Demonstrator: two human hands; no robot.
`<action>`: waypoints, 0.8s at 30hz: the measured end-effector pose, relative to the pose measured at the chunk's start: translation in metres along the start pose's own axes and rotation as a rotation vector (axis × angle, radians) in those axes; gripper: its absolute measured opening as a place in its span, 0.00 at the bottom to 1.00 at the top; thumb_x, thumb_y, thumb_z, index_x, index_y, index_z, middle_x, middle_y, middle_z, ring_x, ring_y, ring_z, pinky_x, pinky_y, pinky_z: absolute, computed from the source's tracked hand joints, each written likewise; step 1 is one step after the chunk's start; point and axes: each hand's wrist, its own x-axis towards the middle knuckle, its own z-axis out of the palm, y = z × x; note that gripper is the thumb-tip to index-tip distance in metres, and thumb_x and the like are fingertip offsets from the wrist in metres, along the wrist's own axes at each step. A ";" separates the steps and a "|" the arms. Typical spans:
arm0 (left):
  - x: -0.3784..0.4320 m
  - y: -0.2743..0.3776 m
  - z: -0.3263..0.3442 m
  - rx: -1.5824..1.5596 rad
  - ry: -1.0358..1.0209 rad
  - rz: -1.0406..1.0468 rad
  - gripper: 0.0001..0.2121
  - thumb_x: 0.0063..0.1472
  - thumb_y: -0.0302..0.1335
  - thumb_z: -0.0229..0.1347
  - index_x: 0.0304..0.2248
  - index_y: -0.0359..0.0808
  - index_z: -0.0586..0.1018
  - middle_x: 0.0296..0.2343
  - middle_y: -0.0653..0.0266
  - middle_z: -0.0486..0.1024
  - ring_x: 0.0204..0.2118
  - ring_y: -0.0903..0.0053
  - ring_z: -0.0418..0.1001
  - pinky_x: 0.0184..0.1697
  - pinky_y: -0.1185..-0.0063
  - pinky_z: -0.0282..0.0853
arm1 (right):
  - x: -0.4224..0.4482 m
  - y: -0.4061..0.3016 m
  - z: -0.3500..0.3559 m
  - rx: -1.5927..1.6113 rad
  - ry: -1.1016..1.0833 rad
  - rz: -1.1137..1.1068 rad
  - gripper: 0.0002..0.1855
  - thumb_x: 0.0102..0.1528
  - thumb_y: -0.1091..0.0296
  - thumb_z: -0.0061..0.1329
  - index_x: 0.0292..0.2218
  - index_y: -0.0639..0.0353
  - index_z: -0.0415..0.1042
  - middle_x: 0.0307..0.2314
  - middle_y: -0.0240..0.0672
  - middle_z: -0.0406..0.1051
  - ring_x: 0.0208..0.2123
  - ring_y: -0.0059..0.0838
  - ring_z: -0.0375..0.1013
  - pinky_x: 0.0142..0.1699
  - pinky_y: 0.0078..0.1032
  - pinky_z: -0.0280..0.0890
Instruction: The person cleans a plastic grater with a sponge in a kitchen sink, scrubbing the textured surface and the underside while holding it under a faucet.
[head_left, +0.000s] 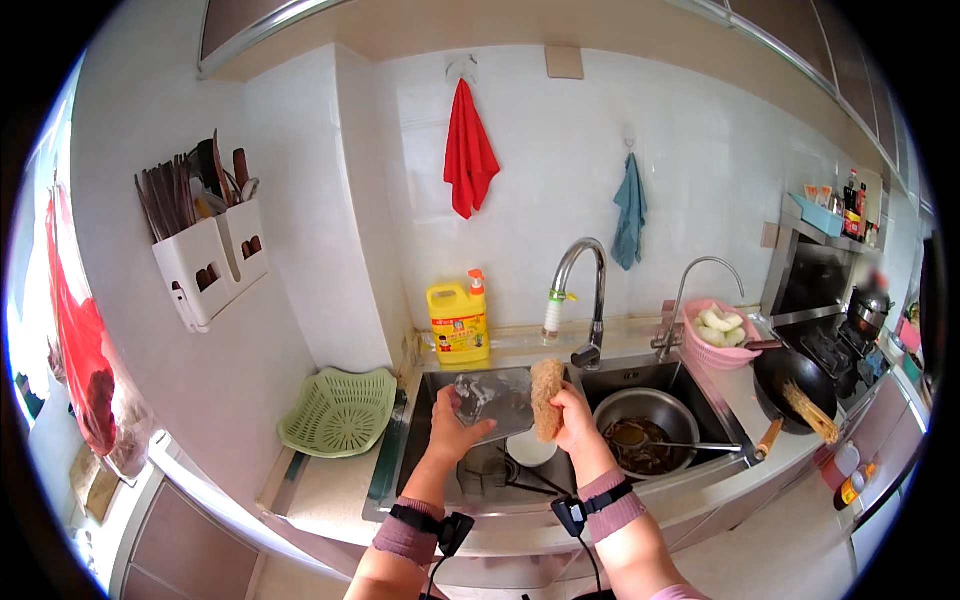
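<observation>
My left hand (454, 429) grips the near left edge of a clear container or lid (504, 397), tilted above the left sink basin (517, 498). White suds cling to its inside. In my right hand (576, 421) is a tan loofah sponge (546, 397), held upright at the container's right edge. Below them, a white bowl (531, 451), dark chopsticks (534, 480) and a clear, glass-like vessel (481, 475) lie in the basin, partly covered by my hands and the container.
A chrome faucet (600, 300) rises behind the sink. A metal bowl (656, 401) with dark liquid and a ladle fills the right basin. A green basket (339, 412) stands left, a yellow detergent jug (459, 322) behind. Rightward are a pink basket (716, 354) and a wok (780, 382).
</observation>
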 end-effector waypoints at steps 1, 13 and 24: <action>0.005 -0.005 0.004 0.015 0.005 -0.051 0.42 0.37 0.28 0.72 0.52 0.32 0.62 0.44 0.52 0.67 0.49 0.64 0.65 0.52 0.71 0.64 | 0.004 0.001 0.000 -0.004 0.041 -0.003 0.26 0.47 0.77 0.41 0.50 0.61 0.65 0.39 0.37 0.70 0.43 0.34 0.70 0.47 0.33 0.67; 0.026 -0.035 0.009 0.157 0.029 -0.095 0.41 0.32 0.22 0.70 0.50 0.37 0.64 0.43 0.54 0.66 0.48 0.61 0.65 0.53 0.70 0.63 | 0.041 0.026 -0.030 0.069 0.013 -0.008 0.20 0.57 0.73 0.38 0.51 0.62 0.66 0.41 0.38 0.72 0.41 0.34 0.73 0.44 0.31 0.68; 0.025 -0.063 0.023 0.131 -0.014 -0.011 0.37 0.35 0.18 0.67 0.48 0.38 0.64 0.43 0.55 0.65 0.49 0.58 0.64 0.53 0.69 0.62 | 0.020 0.045 0.022 -0.937 -0.099 -0.702 0.22 0.54 0.78 0.49 0.51 0.61 0.68 0.48 0.37 0.67 0.50 0.28 0.68 0.53 0.23 0.63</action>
